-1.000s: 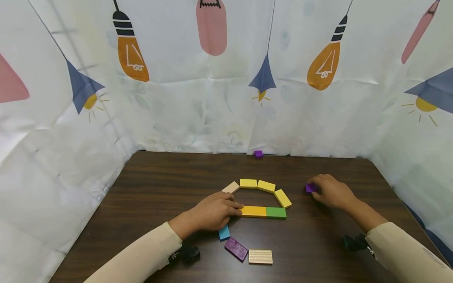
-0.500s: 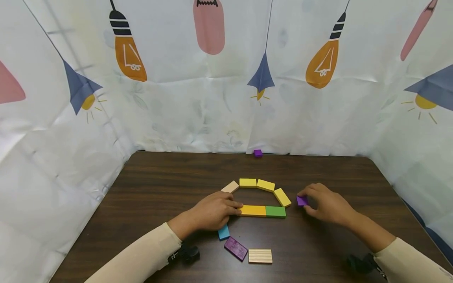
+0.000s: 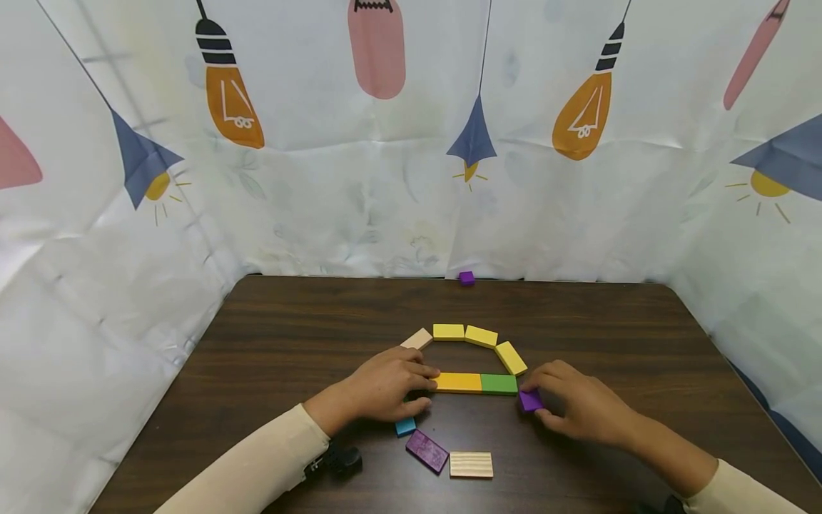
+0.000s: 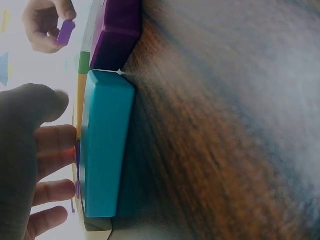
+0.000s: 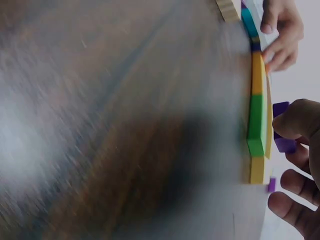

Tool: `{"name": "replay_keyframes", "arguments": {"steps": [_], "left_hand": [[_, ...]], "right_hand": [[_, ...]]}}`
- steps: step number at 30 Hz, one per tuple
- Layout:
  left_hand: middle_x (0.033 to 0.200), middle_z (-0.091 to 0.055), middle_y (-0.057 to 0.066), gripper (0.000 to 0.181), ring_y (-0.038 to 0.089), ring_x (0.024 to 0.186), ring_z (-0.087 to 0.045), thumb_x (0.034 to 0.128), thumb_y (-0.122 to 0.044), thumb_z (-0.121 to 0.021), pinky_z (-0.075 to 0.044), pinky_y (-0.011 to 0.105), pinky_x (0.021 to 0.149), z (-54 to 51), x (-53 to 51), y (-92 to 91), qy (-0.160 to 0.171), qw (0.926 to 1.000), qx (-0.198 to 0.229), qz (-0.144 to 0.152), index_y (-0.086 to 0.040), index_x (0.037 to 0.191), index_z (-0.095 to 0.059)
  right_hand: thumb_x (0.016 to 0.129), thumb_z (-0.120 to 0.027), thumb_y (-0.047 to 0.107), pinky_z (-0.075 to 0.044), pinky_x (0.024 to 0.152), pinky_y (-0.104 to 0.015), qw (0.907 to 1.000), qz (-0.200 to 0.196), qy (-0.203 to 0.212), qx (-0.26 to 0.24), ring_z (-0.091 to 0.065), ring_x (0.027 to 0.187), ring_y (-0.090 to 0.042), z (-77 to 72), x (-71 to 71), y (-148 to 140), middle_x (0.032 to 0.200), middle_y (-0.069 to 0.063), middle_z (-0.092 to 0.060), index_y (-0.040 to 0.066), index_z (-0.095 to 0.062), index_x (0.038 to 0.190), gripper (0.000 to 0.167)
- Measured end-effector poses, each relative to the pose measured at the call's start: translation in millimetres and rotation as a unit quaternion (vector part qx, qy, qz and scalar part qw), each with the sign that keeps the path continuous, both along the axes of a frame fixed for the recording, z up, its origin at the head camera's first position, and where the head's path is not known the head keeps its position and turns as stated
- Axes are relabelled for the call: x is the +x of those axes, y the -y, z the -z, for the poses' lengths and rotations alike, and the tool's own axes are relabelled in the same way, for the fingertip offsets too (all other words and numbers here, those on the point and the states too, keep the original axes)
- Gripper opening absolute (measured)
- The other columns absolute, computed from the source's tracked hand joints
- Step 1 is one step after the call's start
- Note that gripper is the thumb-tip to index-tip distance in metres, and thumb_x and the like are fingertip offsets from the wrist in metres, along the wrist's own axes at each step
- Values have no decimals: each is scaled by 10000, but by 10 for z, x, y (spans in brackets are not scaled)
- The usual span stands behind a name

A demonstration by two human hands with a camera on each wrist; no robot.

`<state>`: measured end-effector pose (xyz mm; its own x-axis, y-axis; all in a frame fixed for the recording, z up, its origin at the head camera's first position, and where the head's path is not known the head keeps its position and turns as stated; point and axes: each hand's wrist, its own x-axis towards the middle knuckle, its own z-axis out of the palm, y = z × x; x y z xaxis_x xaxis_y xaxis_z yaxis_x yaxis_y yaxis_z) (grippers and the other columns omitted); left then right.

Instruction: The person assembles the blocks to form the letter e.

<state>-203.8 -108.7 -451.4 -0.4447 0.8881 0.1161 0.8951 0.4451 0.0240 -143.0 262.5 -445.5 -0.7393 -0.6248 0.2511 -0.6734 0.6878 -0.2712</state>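
Observation:
My right hand (image 3: 581,400) pinches a small purple block (image 3: 530,401) between thumb and fingers, just off the right end of a straight row. That row has an orange-yellow block (image 3: 459,383) and a green block (image 3: 499,385). My left hand (image 3: 382,385) rests its fingertips at the row's left end, thumb apart, and hides what lies beneath. Below its thumb shows a blue block (image 3: 406,427), seen larger in the left wrist view as a teal block (image 4: 107,145). A marbled purple block (image 3: 427,451) and a ribbed wooden block (image 3: 471,465) continue from it.
Yellow blocks (image 3: 448,332) and a pale wooden block (image 3: 417,339) curve in an arc behind the row. A purple cube (image 3: 467,278) stands at the far edge of the brown table (image 3: 308,307). A printed white curtain (image 3: 411,207) hangs behind.
My right hand has carried the purple block leftward and nearer to me, to the green block's end. The left thumb has shifted slightly over the blue block; its fingers stay put.

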Motion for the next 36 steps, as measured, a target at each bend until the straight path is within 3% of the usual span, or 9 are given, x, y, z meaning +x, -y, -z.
{"name": "replay_keyframes", "arguments": {"steps": [6,12,22,31,36], "left_hand": [[1367,-643,-90,427,155,1111,-570,1004,-521,-600,-450,365,1030,-6,-1,-3,-14,10000,-42,8,-232,1282,-745],[1375,-636,-97,426,151,1114,-567,1008,-519,-595,-434,359,1049,-20,3,-3,-4,10000,-89,-28,-233,1289,-741],[1366,-641,-100,418,151,1110,-569,1002,-514,-605,-441,359,1039,-3,3,-5,-37,10000,-49,-23,-236,1279,-747],[1380,-628,-109,409,149,1133,-565,1010,-509,-595,-442,360,1036,6,-4,-1,-20,9999,-125,-51,-249,1291,-738],[1382,-627,-110,406,153,1136,-563,1010,-505,-596,-440,363,1040,6,-7,0,7,9999,-97,-50,-248,1290,-739]], "right_hand": [[807,-853,164,-559,732,-252,9993,-361,68,-115,-585,1025,-65,37,99,94,1176,139,-587,279,-685,1166,412],[792,-868,166,-550,737,-234,9961,-857,63,-194,-579,1018,-52,59,168,172,1189,134,-577,271,-672,1184,451],[822,-852,204,-542,785,-249,9915,-1278,161,-200,-555,1034,-29,118,257,285,1172,162,-557,280,-664,1190,421],[902,-792,260,-543,814,-270,9866,-1280,1012,-19,-533,1066,-14,133,305,340,1196,198,-551,319,-659,1208,338],[913,-783,262,-541,817,-271,9853,-1329,1078,-3,-528,1079,-18,164,321,348,1197,202,-554,321,-659,1209,327]]}}
